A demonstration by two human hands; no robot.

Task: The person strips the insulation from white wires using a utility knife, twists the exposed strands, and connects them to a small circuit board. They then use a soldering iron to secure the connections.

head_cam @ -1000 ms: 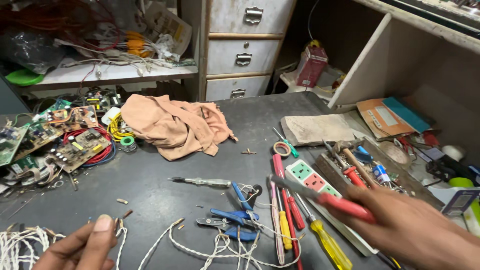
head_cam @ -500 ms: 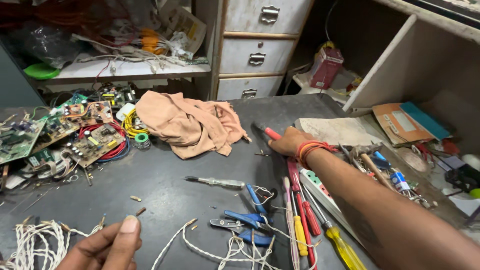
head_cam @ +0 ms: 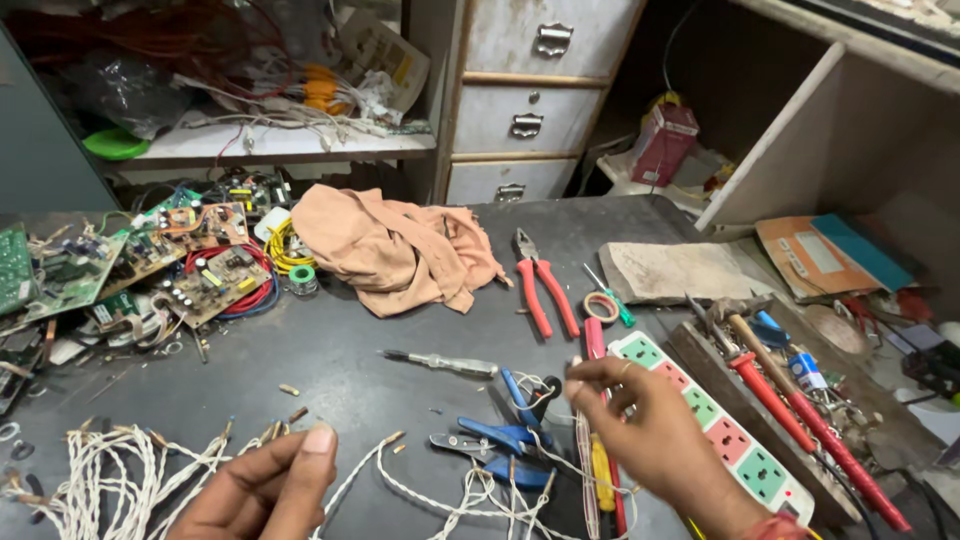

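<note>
Nearest, the left hand is curled almost shut, thumb pressed against the fingers, pinching the end of a white twisted cord whose loops spread out to its left. Across from it the right hand has its fingers bent and only a little apart, the fingertips resting over the handles of a row of screwdrivers; whether it has actually gripped one I cannot tell. Just left of that hand lie blue-handled cutters, and just right of it a white power strip. Beyond its fingertips sit a roll of tape and red pliers, with a peach cloth further back, beside a pile of circuit boards.
</note>
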